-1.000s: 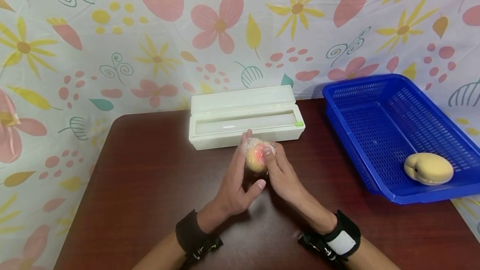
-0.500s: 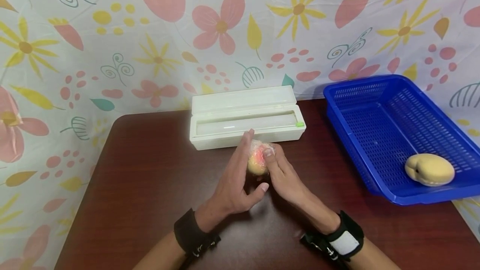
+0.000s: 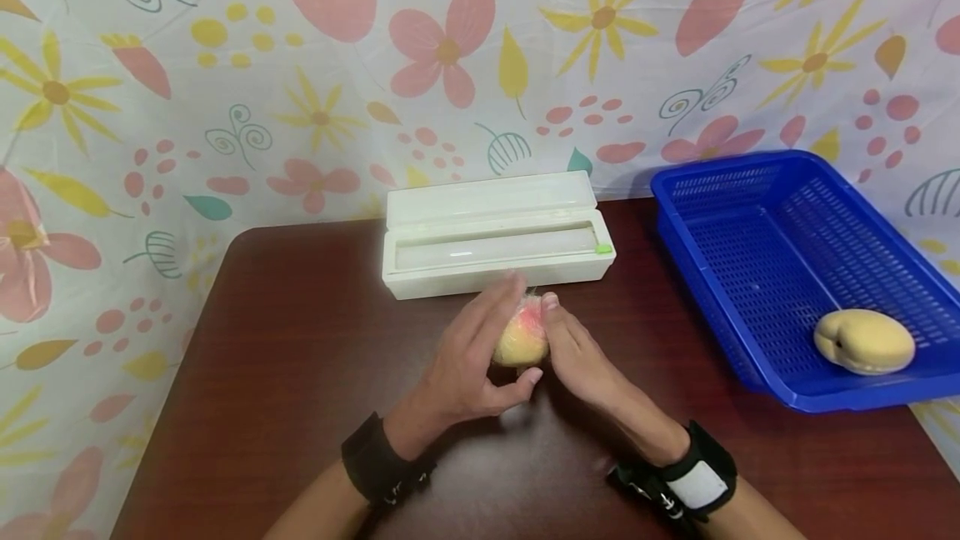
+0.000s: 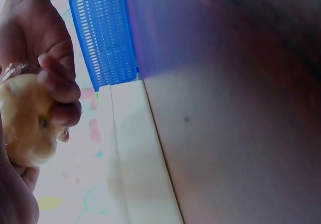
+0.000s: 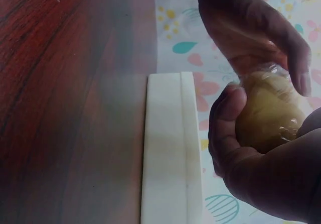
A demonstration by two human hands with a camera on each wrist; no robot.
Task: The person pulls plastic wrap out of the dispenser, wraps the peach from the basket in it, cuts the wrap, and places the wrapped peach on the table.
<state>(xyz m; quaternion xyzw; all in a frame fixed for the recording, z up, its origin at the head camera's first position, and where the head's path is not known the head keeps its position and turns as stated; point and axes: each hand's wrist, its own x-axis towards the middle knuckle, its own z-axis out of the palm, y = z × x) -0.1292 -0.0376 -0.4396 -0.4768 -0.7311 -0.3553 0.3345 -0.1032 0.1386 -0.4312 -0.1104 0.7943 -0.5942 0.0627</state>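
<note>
In the head view a yellow and pink peach (image 3: 522, 340), wrapped in clear cling film, is held off the table between my two hands. My right hand (image 3: 588, 361) grips it from the right; the right wrist view shows curled fingers round the wrapped peach (image 5: 268, 116). Along its left side lies my left hand (image 3: 467, 357), fingers mostly straight and thumb apart below. The film glints and bunches on the peach (image 4: 25, 116) in the left wrist view. Behind the hands stands a white cling film box (image 3: 495, 280), its lid up and a roll (image 3: 498, 247) inside.
A blue perforated basket (image 3: 701, 332) stands at the right of the dark wooden table (image 3: 300, 340). Inside it lies a pale yellow fruit (image 3: 864, 342) with a crease. A green piece (image 3: 603, 249) sits at the box's right end. Flower-patterned cloth (image 3: 337, 98) hangs behind.
Both hands have come slightly nearer with the wrapped peach. The left fingers now tilt further over it, and the right thumb has shifted from its front to its upper right edge.
</note>
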